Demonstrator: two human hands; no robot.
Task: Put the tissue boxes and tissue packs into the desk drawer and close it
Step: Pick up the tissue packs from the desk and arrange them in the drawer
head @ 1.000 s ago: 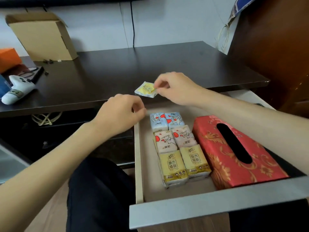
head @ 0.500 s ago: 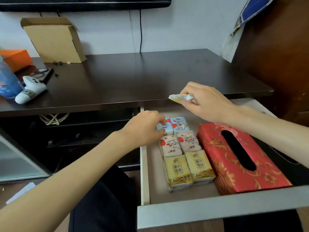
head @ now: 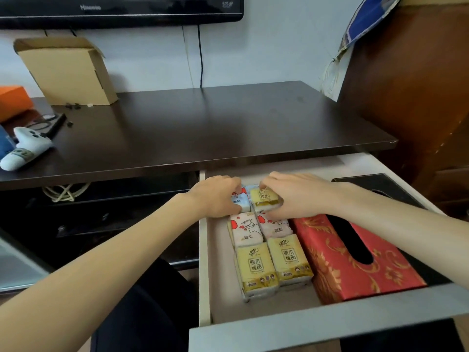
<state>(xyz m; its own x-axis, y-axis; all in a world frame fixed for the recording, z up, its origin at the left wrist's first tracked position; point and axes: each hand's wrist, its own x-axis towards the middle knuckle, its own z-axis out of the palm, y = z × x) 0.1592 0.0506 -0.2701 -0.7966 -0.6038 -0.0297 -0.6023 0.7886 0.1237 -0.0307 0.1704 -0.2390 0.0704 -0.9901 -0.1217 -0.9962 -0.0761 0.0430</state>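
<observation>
The desk drawer stands pulled open under the dark desk top. Inside lie a red tissue box with gold patterns, a black tissue box behind it, and two rows of small tissue packs. My right hand grips a small yellow tissue pack that rests on top of the far packs. My left hand presses on a blue tissue pack beside it. Nearer lie two white-and-red packs and two yellow packs.
On the desk top stand a cardboard box, an orange box, and a white game controller at the left. A monitor hangs above. A brown wooden cabinet rises at the right.
My right hand carried the small yellow pack from above the desk edge down into the drawer, onto the far packs. My left hand moved right onto the blue pack.
</observation>
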